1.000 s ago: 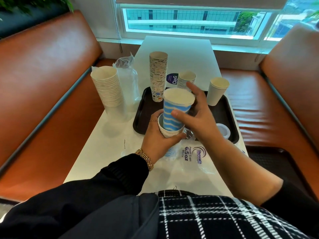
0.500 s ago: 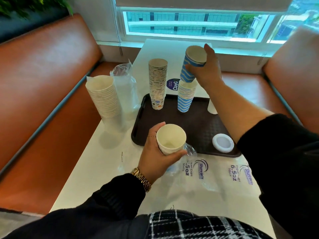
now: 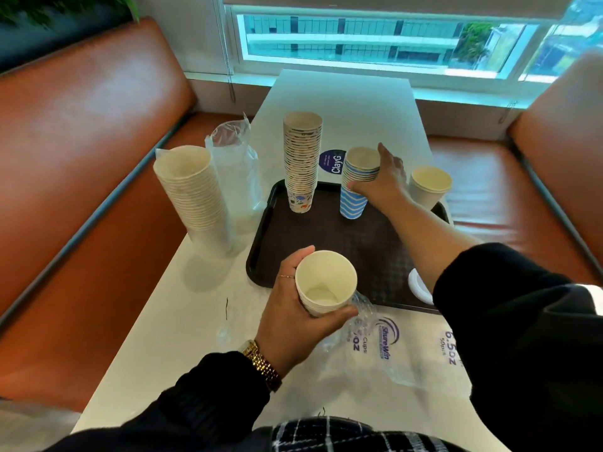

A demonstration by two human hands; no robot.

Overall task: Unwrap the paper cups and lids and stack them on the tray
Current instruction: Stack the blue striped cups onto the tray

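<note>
Two stacks stand on the dark brown plastic tray (image 3: 329, 236), the right hand (image 3: 380, 184) wrapped round the blue-striped paper cup stack (image 3: 355, 187), while the left hand (image 3: 293, 311) grips a short stack of white paper cups (image 3: 324, 282) half out of its clear plastic sleeve (image 3: 375, 340), and a tall white cup stack (image 3: 192, 187) waits wrapped on the white table (image 3: 182, 321).

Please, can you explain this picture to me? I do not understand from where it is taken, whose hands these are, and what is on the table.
There is no machine. A person wears a camera on the head, looking down at their own hands. The left hand holds a few white cups above the table. The right hand grips the blue stack standing on the tray. A patterned stack and a plain cup also stand there. Left of the tray stands a wrapped white stack. Empty wrappers lie near the person.
</note>
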